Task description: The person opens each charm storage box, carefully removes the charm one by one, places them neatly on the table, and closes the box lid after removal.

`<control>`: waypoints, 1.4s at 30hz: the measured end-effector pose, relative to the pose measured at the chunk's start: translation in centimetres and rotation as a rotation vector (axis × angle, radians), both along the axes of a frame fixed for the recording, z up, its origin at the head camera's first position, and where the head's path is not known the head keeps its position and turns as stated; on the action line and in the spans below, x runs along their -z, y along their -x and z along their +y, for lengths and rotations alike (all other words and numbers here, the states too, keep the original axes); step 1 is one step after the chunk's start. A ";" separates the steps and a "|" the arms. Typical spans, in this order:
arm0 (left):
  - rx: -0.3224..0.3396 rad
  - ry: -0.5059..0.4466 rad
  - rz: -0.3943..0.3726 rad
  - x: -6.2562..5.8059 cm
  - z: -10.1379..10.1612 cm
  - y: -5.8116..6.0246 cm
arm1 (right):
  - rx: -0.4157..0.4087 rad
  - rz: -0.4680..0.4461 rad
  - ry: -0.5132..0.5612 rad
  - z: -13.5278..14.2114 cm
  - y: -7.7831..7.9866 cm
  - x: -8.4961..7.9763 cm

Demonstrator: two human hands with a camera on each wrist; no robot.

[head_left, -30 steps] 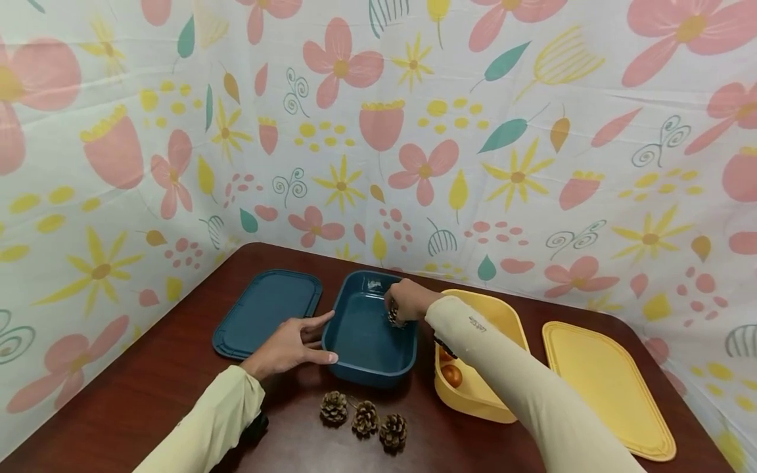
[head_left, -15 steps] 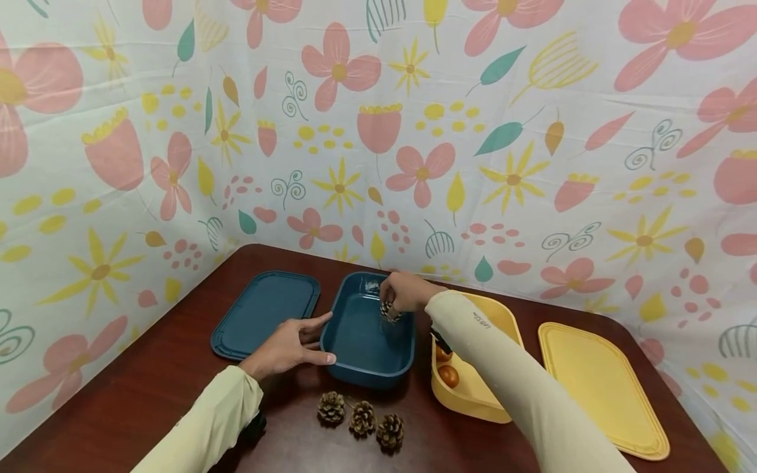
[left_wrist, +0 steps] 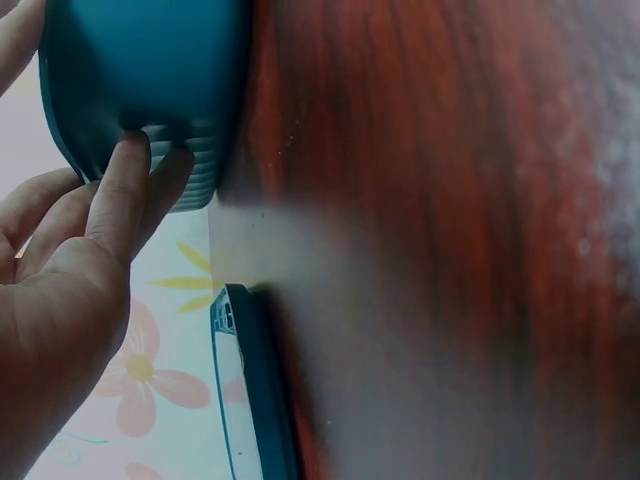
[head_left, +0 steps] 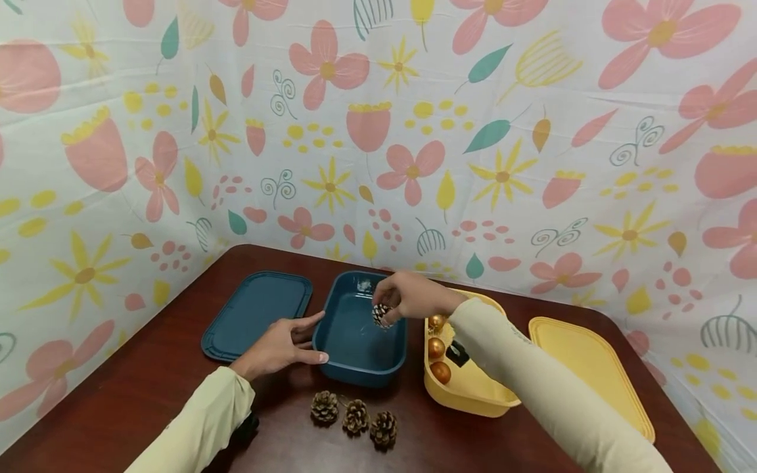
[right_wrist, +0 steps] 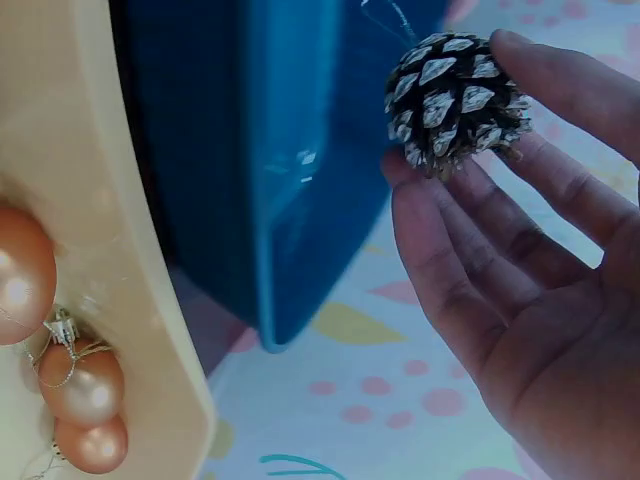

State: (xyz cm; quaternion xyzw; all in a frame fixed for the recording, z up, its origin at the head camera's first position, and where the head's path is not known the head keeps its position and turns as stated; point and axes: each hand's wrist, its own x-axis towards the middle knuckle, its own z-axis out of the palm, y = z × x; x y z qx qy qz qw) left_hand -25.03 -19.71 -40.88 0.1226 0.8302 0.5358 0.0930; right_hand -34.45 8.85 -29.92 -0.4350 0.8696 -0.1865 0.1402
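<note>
My right hand [head_left: 416,295] pinches a white-tipped pine cone [right_wrist: 455,100] between thumb and fingertips. In the head view the cone hangs over the right part of the blue box [head_left: 361,371], and a thin silvery loop trails from its top. My left hand [head_left: 278,345] rests against the box's left side, fingers extended and spread, thumb at the near left corner. In the left wrist view its fingertips [left_wrist: 130,150] touch the ribbed outer wall. Three brown pine cones, among them a middle pine cone [head_left: 355,417], lie in a row on the table before the box.
A yellow box [head_left: 467,404] stands right of the blue one, with shiny orange-gold baubles [head_left: 440,372] along its left wall. The blue lid [head_left: 257,315] lies at the left, the yellow lid [head_left: 591,368] at the right. A flowered cloth [head_left: 378,164] hangs behind the table.
My right hand, with the white-tipped pine cone in it, has shifted slightly left and up over the blue box. More baubles show in the yellow box. My left hand keeps its place at the blue box.
</note>
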 end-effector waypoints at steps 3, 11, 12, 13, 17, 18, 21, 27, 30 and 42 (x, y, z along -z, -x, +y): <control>0.002 0.001 0.001 -0.1 -0.1 0.0 | -0.001 -0.006 0.061 1.2 -1.7 -0.7; 0.000 -0.001 0.009 -0.2 -0.5 -0.1 | 0.004 0.051 0.205 3.4 -6.6 -1.2; 0.001 0.003 0.011 -0.2 -0.5 -0.1 | 0.014 0.061 0.217 3.6 -7.2 -1.1; 0.004 0.004 0.010 -0.2 -0.5 -0.1 | 0.031 0.063 0.224 3.7 -7.8 -0.9; 0.004 0.015 0.005 -0.2 -0.5 -0.2 | 0.127 0.078 0.235 4.4 -10.1 -0.1; 0.003 0.019 0.004 -0.2 -0.5 -0.2 | 0.156 0.077 0.237 4.6 -10.6 0.1; -0.004 0.024 0.009 -0.2 -0.4 -0.2 | 0.219 0.098 0.258 5.0 -12.0 0.6; 0.002 0.027 0.008 -0.1 0.0 -0.2 | 0.281 0.156 0.291 6.1 -14.4 2.1; 0.005 0.025 0.009 0.0 0.0 -0.2 | 0.300 0.202 0.286 6.4 -15.3 3.0; 0.010 0.023 0.018 0.0 -0.1 -0.1 | 0.358 0.298 0.234 6.6 -16.6 7.5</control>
